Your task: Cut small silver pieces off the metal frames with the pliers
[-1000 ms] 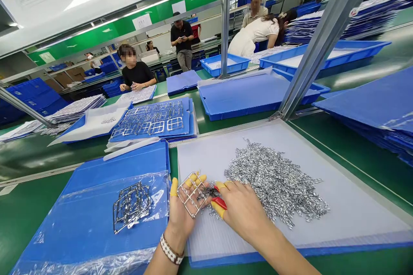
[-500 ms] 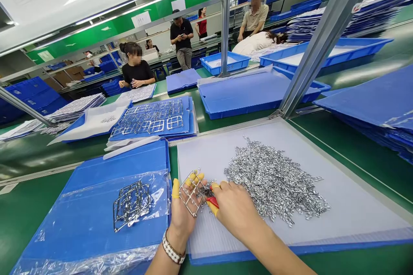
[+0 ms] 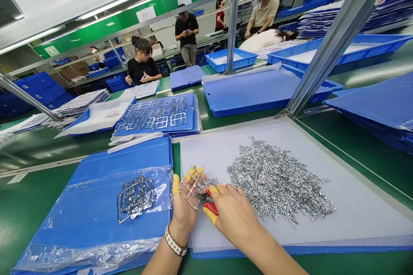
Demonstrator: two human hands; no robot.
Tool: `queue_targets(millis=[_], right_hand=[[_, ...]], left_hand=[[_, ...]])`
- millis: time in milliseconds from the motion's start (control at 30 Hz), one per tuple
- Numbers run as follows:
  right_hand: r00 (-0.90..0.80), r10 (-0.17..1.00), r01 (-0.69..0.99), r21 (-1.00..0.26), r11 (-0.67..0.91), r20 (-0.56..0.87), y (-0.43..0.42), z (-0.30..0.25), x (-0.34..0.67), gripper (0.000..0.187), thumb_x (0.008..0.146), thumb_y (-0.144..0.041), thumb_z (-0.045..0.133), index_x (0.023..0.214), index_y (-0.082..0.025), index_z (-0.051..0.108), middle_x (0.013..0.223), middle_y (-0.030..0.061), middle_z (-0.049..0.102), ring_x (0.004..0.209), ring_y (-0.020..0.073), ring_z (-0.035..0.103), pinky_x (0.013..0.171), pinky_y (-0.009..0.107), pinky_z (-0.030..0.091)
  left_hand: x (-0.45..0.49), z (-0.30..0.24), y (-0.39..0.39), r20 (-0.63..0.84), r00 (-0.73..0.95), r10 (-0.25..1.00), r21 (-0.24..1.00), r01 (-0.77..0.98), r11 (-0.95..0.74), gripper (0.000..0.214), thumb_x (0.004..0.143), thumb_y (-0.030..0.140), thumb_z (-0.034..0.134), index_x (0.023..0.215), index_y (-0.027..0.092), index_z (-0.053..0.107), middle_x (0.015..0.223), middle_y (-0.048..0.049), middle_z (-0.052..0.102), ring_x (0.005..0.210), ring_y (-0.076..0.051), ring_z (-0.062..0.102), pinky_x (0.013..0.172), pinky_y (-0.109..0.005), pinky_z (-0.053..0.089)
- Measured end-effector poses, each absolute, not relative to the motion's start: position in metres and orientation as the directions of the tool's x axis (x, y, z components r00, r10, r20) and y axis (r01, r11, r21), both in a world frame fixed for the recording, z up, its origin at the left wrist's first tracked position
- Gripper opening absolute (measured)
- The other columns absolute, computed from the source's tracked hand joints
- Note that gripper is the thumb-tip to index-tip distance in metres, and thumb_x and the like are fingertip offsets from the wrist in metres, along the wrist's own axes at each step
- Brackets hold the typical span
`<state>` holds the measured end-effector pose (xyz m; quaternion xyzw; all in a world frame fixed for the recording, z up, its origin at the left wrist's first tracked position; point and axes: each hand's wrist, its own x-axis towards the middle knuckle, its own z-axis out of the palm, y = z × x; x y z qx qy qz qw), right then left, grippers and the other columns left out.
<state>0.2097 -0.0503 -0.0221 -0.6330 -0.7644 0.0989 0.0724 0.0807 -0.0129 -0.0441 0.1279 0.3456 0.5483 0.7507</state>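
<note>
Our right hand (image 3: 237,215), gripping red-handled pliers (image 3: 212,209), has shifted left, bringing their tips to the lower right of the metal lattice (image 3: 192,188) our left hand (image 3: 184,211) holds at lower centre; work now seems focused there.

red-handled tool (image 3: 211,208), yellow finger covers (image 3: 176,183), silvery frame (image 3: 191,190)

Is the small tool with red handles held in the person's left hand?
No, the right hand grips the red-handled tool; the left hand holds a silvery rectangular frame.
</note>
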Motion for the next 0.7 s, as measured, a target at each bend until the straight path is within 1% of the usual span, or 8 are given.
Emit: queue_targets(millis=[167,400,533,633,700], right_hand=[[-0.186,0.981,0.953,-0.252,0.167,-0.049,-0.049,-0.019,0.206,0.024,0.083,-0.03,0.053,0.102,-0.018,0.063,0.098,0.0104,0.066,0.096,0.0302,0.058,0.079,0.044,0.039],[-0.221,0.973,0.955,-0.218,0.2,-0.073,-0.048,-0.015,0.205,0.027,0.084,-0.029,0.05,0.105,-0.018,0.063,0.099,0.0116,0.066,0.095,0.0314,0.058,0.079,0.046,0.04],[-0.218,0.974,0.961,-0.19,0.203,-0.066,-0.046,-0.013,0.2,0.027,0.083,-0.024,0.051,0.106,-0.017,0.062,0.097,0.0118,0.066,0.093,0.0299,0.059,0.078,0.043,0.041],[-0.216,0.974,0.963,-0.182,0.201,-0.065,-0.047,-0.013,0.198,0.027,0.083,-0.02,0.051,0.108,-0.017,0.062,0.093,0.0118,0.067,0.088,0.0281,0.061,0.074,0.04,0.042],[-0.208,0.975,0.964,-0.188,0.191,-0.077,-0.048,-0.013,0.201,0.026,0.083,-0.019,0.052,0.107,-0.017,0.062,0.092,0.0125,0.067,0.086,0.028,0.062,0.073,0.039,0.043]], left_hand=[[0.082,-0.046,-0.015,-0.358,0.149,0.922,0.6,-0.719,0.349,0.057,0.086,0.058,0.043,0.115,0.013,0.063,0.127,-0.0157,0.059,0.113,-0.027,0.057,0.084,-0.034,0.05],[0.083,-0.052,-0.013,-0.35,0.09,0.932,0.647,-0.697,0.31,0.056,0.084,0.059,0.046,0.111,0.015,0.065,0.125,-0.0148,0.06,0.108,-0.026,0.059,0.072,-0.03,0.051],[0.085,-0.052,-0.013,-0.331,0.062,0.942,0.669,-0.689,0.28,0.056,0.084,0.059,0.047,0.112,0.014,0.065,0.118,-0.0144,0.064,0.1,-0.024,0.062,0.066,-0.028,0.05],[0.084,-0.05,-0.013,-0.323,0.05,0.945,0.678,-0.684,0.268,0.056,0.083,0.059,0.049,0.111,0.015,0.065,0.114,-0.0136,0.066,0.097,-0.024,0.063,0.066,-0.028,0.05],[0.083,-0.05,-0.012,-0.32,0.044,0.946,0.685,-0.679,0.263,0.057,0.083,0.06,0.048,0.112,0.015,0.065,0.117,-0.0138,0.064,0.1,-0.026,0.062,0.069,-0.03,0.051]])
